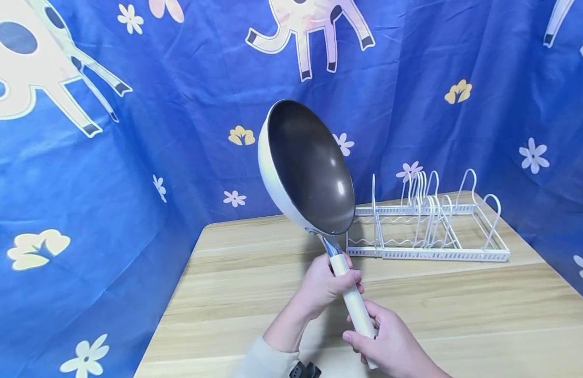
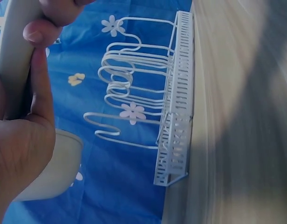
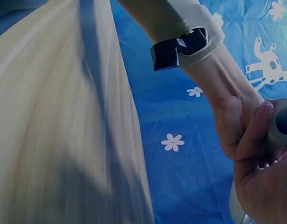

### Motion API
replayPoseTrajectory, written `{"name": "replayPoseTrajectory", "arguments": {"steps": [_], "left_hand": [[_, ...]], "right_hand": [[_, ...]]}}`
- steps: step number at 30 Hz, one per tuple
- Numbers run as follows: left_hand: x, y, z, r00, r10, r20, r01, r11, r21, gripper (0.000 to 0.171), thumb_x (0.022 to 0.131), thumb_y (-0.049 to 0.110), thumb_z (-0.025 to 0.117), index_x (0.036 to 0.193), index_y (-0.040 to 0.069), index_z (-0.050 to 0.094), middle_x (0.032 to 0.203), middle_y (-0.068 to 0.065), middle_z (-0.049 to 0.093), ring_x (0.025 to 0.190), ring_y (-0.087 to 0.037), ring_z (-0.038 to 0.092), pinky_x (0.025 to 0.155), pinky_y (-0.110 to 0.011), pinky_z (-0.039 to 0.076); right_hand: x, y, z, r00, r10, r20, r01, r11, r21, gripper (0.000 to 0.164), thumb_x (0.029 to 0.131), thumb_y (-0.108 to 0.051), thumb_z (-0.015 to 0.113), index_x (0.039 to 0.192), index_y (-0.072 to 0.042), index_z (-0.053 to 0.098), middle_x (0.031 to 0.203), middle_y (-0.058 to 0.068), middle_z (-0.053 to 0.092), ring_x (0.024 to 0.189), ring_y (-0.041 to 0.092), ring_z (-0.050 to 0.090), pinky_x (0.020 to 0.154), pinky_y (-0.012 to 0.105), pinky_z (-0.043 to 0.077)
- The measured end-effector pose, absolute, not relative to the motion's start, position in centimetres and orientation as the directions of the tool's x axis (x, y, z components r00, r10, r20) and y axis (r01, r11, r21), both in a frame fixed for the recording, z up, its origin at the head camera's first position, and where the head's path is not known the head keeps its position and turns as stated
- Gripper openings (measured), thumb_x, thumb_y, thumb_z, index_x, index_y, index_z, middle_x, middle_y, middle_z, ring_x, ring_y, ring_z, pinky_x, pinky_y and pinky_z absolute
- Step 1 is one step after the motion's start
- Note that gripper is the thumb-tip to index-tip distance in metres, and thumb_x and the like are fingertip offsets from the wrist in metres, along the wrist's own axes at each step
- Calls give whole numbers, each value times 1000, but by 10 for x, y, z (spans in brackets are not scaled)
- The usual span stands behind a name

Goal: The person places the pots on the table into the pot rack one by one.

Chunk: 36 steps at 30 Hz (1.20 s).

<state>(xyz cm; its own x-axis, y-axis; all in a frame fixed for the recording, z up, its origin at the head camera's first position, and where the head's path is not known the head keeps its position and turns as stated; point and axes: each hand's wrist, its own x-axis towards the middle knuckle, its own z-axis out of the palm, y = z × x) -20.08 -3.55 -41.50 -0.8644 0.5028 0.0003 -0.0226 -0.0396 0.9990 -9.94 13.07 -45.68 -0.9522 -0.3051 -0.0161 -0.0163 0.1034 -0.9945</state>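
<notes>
Right hand (image 1: pixel 390 336), lower centre: curled round handle (image 1: pixel 357 311) end | left hand (image 1: pixel 321 286): curled round it higher | pan (image 1: pixel 310 168): centre, tilted | rack (image 1: pixel 442 255): right

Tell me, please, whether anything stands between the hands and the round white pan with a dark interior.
Nothing visible does: the left hand and right hand both grip the pan by its long white handle.

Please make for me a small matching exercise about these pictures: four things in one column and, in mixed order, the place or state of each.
1. pan
2. left hand
3. right hand
4. wire rack

A. grips the handle near its free end
B. stands on the table
C. is held up, tilted
D. grips the upper part of the handle

Pairs: 1-C, 2-D, 3-A, 4-B
</notes>
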Motion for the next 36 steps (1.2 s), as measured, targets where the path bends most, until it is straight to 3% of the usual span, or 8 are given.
{"name": "replayPoseTrajectory", "arguments": {"steps": [15,23,36], "left_hand": [[-201,-6,-400,-831,555,40,70,33,997,18,93,9,77,94,12,60,75,1,72,70,-11,76,66,-23,59],[-203,10,-395,-817,574,58,82,15,997,17,96,10,75,91,13,60,74,3,71,69,-10,74,63,-21,57],[-208,35,-393,-781,620,74,120,32,992,17,96,12,79,88,10,64,73,-2,75,68,-10,75,63,-20,58]], "right_hand": [[-90,152,-456,-960,-270,74,-88,40,-995,31,102,-11,71,120,11,57,85,0,70,64,8,67,57,31,62],[-88,162,-452,-967,-253,44,-47,5,-999,29,104,-10,69,122,9,56,84,1,68,67,8,65,58,30,61],[-85,176,-459,-978,-208,28,-18,-47,-999,29,105,-6,64,124,12,50,80,-1,68,59,8,64,53,31,61]]}}
